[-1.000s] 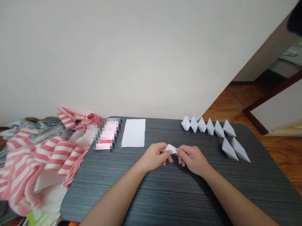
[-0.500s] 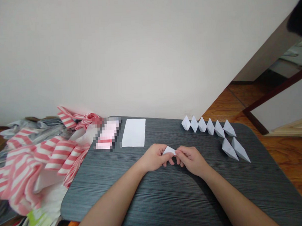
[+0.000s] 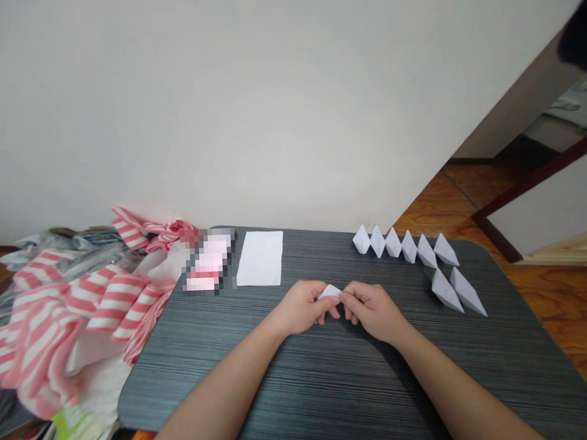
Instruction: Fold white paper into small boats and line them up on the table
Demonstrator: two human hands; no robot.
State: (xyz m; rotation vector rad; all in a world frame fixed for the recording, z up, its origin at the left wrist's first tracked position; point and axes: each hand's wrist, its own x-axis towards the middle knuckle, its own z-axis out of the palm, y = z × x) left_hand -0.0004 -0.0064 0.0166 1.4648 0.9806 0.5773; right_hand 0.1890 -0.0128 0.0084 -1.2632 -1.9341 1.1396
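Between my two hands is a small piece of folded white paper (image 3: 330, 291), held just above the dark table. My left hand (image 3: 304, 306) pinches its left side, thumb on top and fingers beneath. At its right corner, the thumb and index finger of my right hand (image 3: 370, 309) grip the edge. Both hands are closed, fingertips nearly meeting, and they cover much of the paper. To the right, several folded paper boats (image 3: 393, 243) stand in a row. Two more paper boats (image 3: 466, 291) sit closer to me at the row's right end.
A stack of white paper (image 3: 260, 258) lies at the table's back left, beside a blurred-out pink item (image 3: 209, 262). Red-and-white striped cloth (image 3: 97, 300) is heaped left of the dark table (image 3: 301, 388). A pale wall (image 3: 269, 104) rises behind.
The folded paper has turned slightly in my fingers, and less of it shows now. My hands have shifted only a little. The boats and the paper stack are unmoved.
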